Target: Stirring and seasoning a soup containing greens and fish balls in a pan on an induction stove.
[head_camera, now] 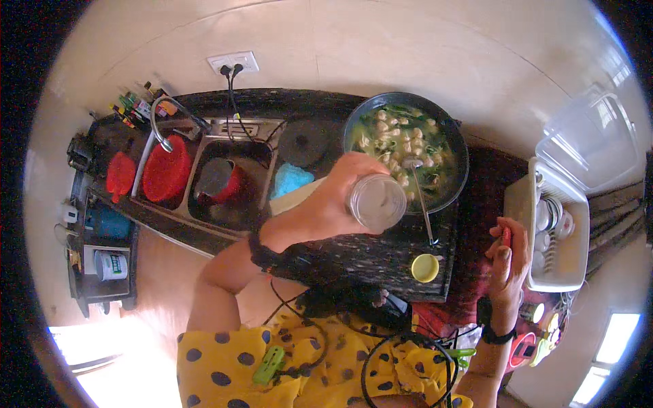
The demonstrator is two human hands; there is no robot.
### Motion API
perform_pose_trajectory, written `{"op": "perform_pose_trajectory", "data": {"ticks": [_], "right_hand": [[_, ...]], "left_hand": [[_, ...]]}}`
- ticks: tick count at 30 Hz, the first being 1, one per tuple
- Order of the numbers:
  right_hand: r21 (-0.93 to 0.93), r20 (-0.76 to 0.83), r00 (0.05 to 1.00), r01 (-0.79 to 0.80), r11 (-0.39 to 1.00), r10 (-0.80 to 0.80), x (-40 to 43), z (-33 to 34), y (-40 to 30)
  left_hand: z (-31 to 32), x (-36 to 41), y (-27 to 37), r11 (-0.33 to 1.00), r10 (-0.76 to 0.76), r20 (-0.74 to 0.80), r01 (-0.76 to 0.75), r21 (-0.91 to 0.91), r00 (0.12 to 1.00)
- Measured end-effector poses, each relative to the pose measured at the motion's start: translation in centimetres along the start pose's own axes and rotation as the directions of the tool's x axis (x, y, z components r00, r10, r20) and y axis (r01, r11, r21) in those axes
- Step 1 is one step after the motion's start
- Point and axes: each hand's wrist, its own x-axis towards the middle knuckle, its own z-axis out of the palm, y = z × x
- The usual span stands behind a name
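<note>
My left hand (352,204) grips a clear jar (377,203) whose round end faces the camera; it is held beside the near left rim of a wide dark pan. The pan (461,168) holds a yellowish soup with pale pieces and dark green leaves. A metal ladle (425,209) rests in it, its handle over the near rim. On the dark speckled counter in front of the pan lies a round yellow lid (425,268). Off to the right, my right hand (507,250) is raised with bent fingers around a small red object (506,237), only partly visible.
A white dish rack box (584,245) with cups and plates stands at the right. To the left are a steel sink (229,219) with a red pot (232,186), a red basin (168,171) and a blue cloth (292,178). Black cables hang before my body.
</note>
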Motion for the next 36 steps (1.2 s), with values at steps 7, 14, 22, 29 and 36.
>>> {"op": "perform_pose_trajectory", "data": {"ticks": [7,14,22,29,36], "right_hand": [[0.090,-0.074,0.987,-0.133,0.987,0.140,-1.8,-0.6,2.5],[0.072,-0.116,0.985,-0.122,0.990,0.129,-3.4,-1.1,4.0],[0.132,-0.174,0.955,-0.220,0.967,0.241,-5.3,-2.2,4.7],[0.021,-0.180,0.960,-0.212,0.977,0.212,-6.8,-2.3,6.5],[0.113,-0.185,0.934,-0.289,0.951,0.306,-7.7,-2.3,5.8]], "left_hand": [[-3.0,2.6,2.1,0.948,0.087,-0.035,-0.072,0.311,0.996],[-5.0,6.8,1.6,0.888,0.161,-0.068,-0.115,0.444,0.985],[-3.7,10.0,1.2,0.741,0.019,0.064,-0.057,0.669,0.998],[-2.1,11.1,-4.5,0.668,-0.142,0.007,0.090,0.739,0.990],[0.0,11.6,-5.8,0.625,-0.136,0.049,0.047,0.779,0.989]]}}
